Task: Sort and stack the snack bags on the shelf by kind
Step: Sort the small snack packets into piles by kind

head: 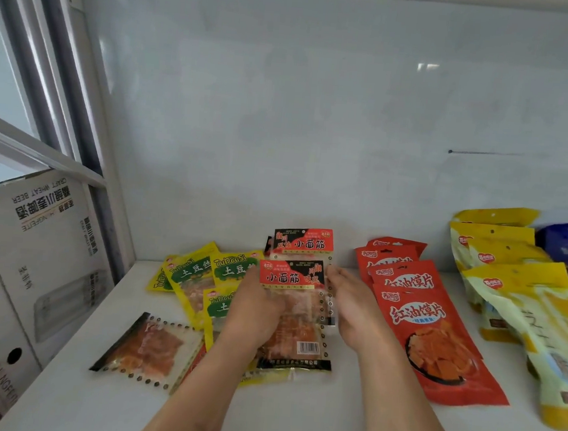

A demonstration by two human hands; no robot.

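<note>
Head view: your left hand (254, 302) lies on the left half of the top gluten bag (296, 314), fingers bent over it, and it seems to pin the bag rather than lift it. Whether the thumb is tucked under the edge you cannot tell. Your right hand (353, 307) stands edge-on just beside the bag's right side, fingers fairly straight and holding nothing, likely squaring the bag to the one behind (303, 243). That rear bag pokes out at the back of the same pile, so the two hands bracket the stack from both sides. One more gluten bag (147, 347) lies apart at the front left, label hidden, and probably belongs on this pile. Yellow-green potato bags (198, 273) overlap loosely just left of your left hand, some partly under the pile. Right of your right hand, the red bags (436, 338) are already fanned in a stack, then the yellow bags (522, 305), on the white shelf (292, 419). A carton (32, 255) stands far left.
</note>
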